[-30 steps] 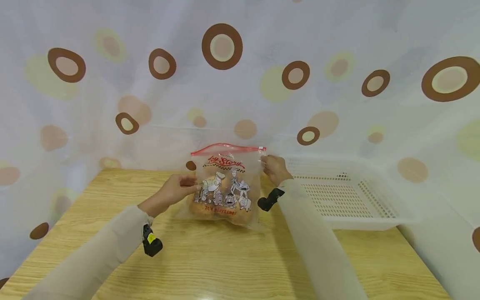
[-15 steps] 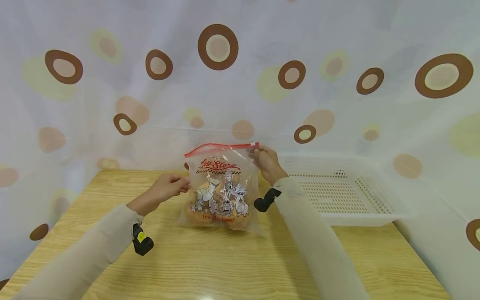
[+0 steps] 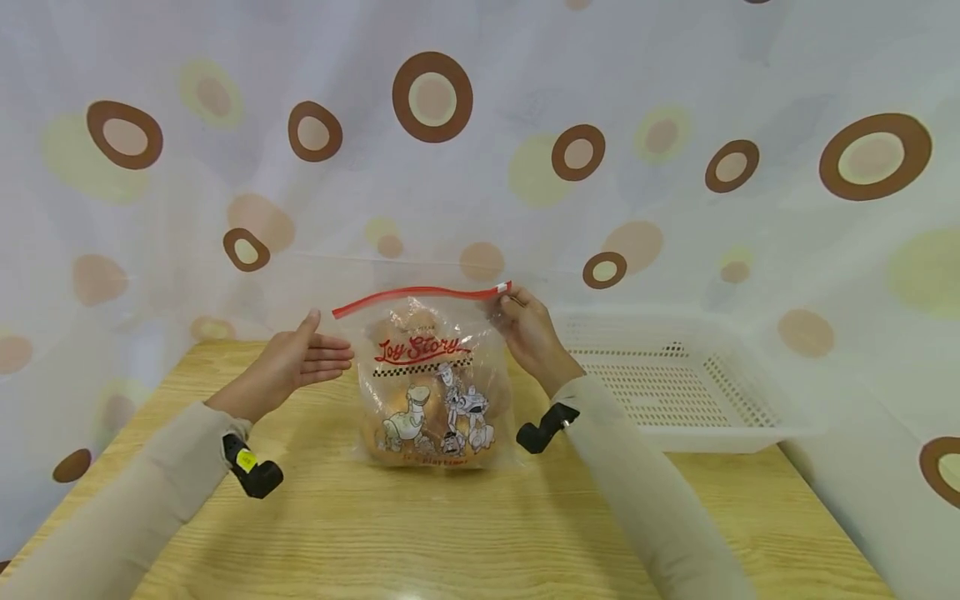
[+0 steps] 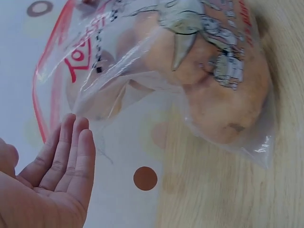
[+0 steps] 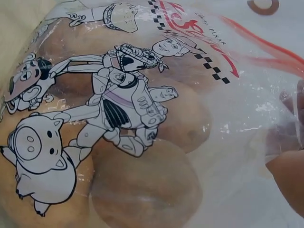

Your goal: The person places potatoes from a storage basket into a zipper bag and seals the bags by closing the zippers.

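Note:
A clear zip bag (image 3: 427,392) with a red closure strip (image 3: 420,292) and printed cartoon figures stands on the wooden table. Inside it are several round, tan-brown things that look like potatoes (image 4: 223,109). My right hand (image 3: 536,342) pinches the bag's upper right corner, just below the white slider (image 3: 502,287). Some of those fingers show through the plastic in the right wrist view. Beside the bag's upper left side, my left hand (image 3: 296,362) has its fingers straight and thumb up. Its fingertips are at or close to the plastic; touching cannot be told.
A white perforated plastic basket (image 3: 675,437) stands on the right of the wooden table (image 3: 375,533). Behind the table hangs a pale curtain (image 3: 487,192) with brown and yellow circles. Dark wrist cameras (image 3: 251,467) are strapped to both sleeves.
My left hand has moved left from the bag's side and its fingers have straightened. My right hand has stayed at the upper right corner. The bag's top now spreads wider, its left end farther left.

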`<state>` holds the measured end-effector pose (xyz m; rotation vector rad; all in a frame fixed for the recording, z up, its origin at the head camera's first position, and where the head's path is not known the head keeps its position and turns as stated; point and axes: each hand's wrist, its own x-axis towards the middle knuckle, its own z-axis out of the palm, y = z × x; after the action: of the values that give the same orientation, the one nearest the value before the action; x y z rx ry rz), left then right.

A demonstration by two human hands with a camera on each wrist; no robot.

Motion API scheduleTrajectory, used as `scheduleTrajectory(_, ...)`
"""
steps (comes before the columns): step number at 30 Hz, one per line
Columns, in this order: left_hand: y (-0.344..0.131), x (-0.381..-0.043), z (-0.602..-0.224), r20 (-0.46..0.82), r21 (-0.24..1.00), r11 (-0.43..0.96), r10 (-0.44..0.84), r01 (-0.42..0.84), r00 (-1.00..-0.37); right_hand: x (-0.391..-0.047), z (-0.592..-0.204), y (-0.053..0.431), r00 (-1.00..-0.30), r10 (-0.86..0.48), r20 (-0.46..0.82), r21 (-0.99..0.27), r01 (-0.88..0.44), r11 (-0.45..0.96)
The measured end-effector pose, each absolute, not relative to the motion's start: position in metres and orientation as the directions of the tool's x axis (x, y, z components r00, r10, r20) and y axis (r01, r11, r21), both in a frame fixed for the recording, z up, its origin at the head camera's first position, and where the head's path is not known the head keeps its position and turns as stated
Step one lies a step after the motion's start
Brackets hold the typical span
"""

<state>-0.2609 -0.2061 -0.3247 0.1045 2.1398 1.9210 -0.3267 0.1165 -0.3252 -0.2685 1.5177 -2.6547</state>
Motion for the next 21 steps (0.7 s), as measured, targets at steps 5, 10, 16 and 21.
scheduleTrajectory(5,-0.21,-0.261,-0.317,-0.19,0.982,0.049,0.253,-0.184,-0.949,-0.31,-0.322,0.12,-0.944,-0.257,0.205,-0.835,-0.032,-0.549)
scheduleTrajectory(10,-0.214,-0.267,-0.313,-0.277,0.959,0.012,0.253,-0.284,-0.927,-0.299,-0.321,0.123,-0.907,-0.328,0.263,-0.836,-0.045,-0.546)
scheduleTrajectory(16,-0.214,-0.28,-0.308,-0.364,0.929,0.03,0.25,-0.369,-0.897,-0.295,-0.321,0.13,-0.87,-0.378,0.317,-0.848,-0.082,-0.524)
scheduleTrajectory(21,-0.211,-0.282,-0.307,-0.376,0.919,-0.01,0.274,-0.393,-0.885,-0.293,-0.323,0.138,-0.837,-0.41,0.363,-0.866,-0.14,-0.48)
